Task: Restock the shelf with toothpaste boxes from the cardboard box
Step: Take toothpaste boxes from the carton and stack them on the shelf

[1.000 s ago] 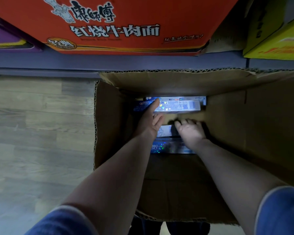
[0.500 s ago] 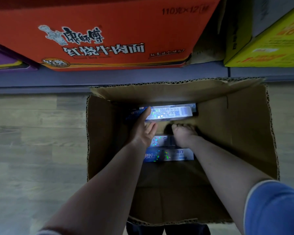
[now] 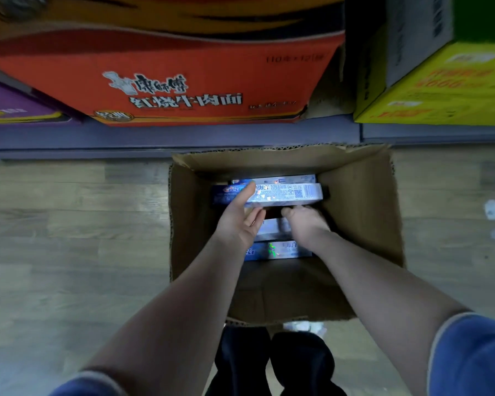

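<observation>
An open cardboard box stands on the floor below the shelf. Both my hands reach down inside it. My left hand holds the left part of a blue and white toothpaste box, thumb on top and fingers underneath. My right hand curls its fingers under the same toothpaste box from the near side; its fingertips are hidden. More toothpaste boxes lie lower in the carton, between my wrists, and another lies behind the held one.
A grey shelf edge runs across just beyond the carton. On it sit an orange noodle carton, a purple box at left and a yellow box at right. Wooden floor surrounds the carton. Dark trousers show below.
The toothpaste box at the far side has come up in both hands. The view has tilted upward, showing more of the shelf and the carton smaller.
</observation>
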`<action>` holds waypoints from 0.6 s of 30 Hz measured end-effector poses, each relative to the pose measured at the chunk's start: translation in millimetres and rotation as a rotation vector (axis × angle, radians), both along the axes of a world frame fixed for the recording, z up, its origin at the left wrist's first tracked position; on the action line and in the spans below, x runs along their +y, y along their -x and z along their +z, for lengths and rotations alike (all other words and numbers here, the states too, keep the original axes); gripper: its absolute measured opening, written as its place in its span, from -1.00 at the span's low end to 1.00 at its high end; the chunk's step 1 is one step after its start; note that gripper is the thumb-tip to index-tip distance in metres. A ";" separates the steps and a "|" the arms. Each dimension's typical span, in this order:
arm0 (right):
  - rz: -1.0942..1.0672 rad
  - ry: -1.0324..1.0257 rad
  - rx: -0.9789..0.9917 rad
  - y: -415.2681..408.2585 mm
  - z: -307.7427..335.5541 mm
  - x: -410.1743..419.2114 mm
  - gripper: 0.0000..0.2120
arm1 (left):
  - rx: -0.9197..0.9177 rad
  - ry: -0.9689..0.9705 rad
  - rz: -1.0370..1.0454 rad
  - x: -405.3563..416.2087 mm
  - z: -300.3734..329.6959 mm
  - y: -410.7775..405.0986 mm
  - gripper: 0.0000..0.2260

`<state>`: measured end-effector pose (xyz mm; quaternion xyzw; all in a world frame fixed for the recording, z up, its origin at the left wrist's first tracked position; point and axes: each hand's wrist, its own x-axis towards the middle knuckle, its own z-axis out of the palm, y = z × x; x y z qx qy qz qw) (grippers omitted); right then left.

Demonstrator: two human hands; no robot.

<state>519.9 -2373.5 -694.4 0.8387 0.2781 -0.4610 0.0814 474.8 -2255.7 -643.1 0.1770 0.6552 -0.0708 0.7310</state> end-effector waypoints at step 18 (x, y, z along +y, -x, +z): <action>-0.120 -0.321 -0.247 9.9 278.8 -32.6 -0.74 | -0.133 -0.024 -0.007 7.9 265.7 4.6 -0.77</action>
